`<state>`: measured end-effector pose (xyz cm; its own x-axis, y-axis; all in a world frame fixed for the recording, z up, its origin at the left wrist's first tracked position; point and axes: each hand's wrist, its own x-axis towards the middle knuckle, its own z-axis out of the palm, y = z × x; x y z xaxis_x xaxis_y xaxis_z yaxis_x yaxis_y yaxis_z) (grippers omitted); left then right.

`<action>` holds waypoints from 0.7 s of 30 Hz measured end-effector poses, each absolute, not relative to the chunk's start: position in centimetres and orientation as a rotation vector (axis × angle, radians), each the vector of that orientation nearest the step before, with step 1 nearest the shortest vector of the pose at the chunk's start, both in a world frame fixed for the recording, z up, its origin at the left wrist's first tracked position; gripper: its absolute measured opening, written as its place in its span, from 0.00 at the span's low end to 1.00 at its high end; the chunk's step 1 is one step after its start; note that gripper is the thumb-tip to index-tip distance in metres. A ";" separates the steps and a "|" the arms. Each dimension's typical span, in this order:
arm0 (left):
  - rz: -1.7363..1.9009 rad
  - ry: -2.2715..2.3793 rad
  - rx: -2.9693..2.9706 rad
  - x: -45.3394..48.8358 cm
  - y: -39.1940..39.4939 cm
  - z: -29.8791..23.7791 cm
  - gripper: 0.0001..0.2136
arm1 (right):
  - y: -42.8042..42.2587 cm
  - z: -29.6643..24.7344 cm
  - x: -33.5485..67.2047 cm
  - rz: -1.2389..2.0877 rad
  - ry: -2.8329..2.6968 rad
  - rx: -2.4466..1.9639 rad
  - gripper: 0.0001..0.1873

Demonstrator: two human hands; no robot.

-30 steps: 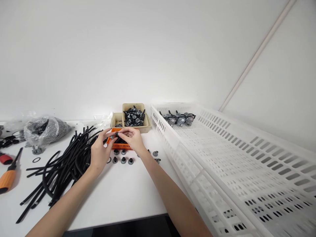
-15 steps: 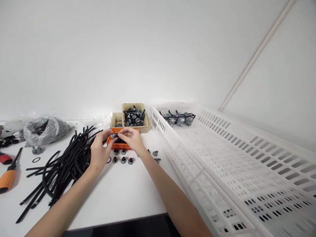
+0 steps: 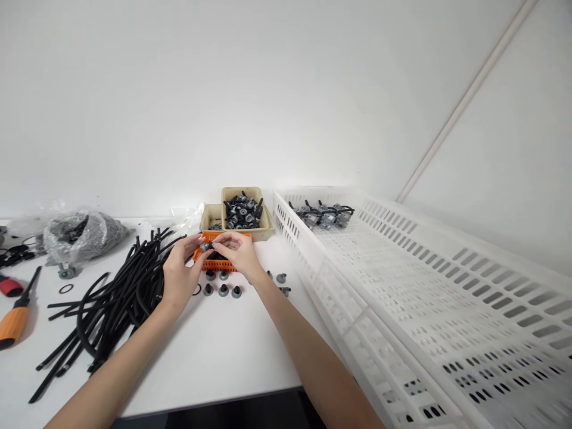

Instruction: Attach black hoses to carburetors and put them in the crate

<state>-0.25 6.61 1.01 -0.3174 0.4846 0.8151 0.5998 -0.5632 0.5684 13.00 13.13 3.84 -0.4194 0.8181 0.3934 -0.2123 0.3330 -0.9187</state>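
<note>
Grey fitting (image 3: 204,246), one: pinched by my left hand (image 3: 181,271) over the orange basket (image 3: 220,265). Black piece (image 3: 211,245), one: pinched by my right hand (image 3: 241,253), newly exposed beside it; joining seems underway, seam hidden.

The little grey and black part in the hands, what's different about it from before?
The small part seems to have turned slightly, so more of its grey end shows. The fingertips of the right hand edged a little toward the left hand. Neither let go. The black hoses, orange basket and white crate stayed put.
</note>
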 end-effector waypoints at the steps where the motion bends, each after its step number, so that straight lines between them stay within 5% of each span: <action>1: -2.041 -1.419 -1.785 -0.2 6.6 1.0 0.15 | 13.1 3.9 13.0 1.286 -1.596 -0.563 0.09; 21: -2.004 -1.415 -1.826 -0.3 6.6 0.9 0.14 | 13.2 3.7 13.1 1.316 -1.593 -0.567 0.08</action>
